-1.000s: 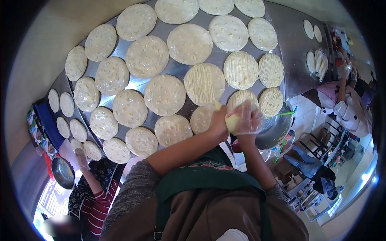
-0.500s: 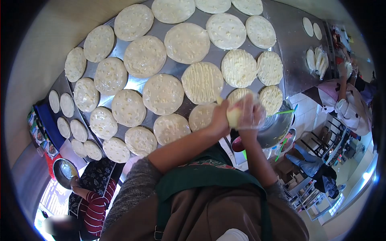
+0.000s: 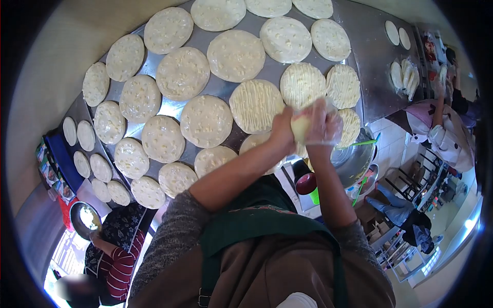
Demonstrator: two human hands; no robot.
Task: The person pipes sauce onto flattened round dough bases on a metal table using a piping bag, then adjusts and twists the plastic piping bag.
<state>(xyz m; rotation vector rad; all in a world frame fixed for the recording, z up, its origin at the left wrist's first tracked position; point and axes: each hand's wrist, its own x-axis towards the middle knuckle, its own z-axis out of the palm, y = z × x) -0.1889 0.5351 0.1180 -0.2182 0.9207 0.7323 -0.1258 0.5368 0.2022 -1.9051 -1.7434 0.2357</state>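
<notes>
Both hands grip a clear plastic piping bag filled with pale yellow cream. My left hand is closed around its left end, and the nozzle tip is hidden. On the other side, my right hand is wrapped round the bag, with clear plastic over the fingers. Beneath and around the hands lie flat dough rounds. Cream lines run across a striped round, another striped round and one farther right. A plain, lumpy-topped round lies left of my hands.
Rounds cover much of the metal table. A large metal bowl with a green-handled utensil stands right of my forearm, near a dark red cup. At lower left a person in striped sleeves holds a pan. Other people stand at right.
Both hands have moved slightly up the view with the piping bag, over the striped rounds. The co-worker's pan has shifted, and its inside now shines bright.
</notes>
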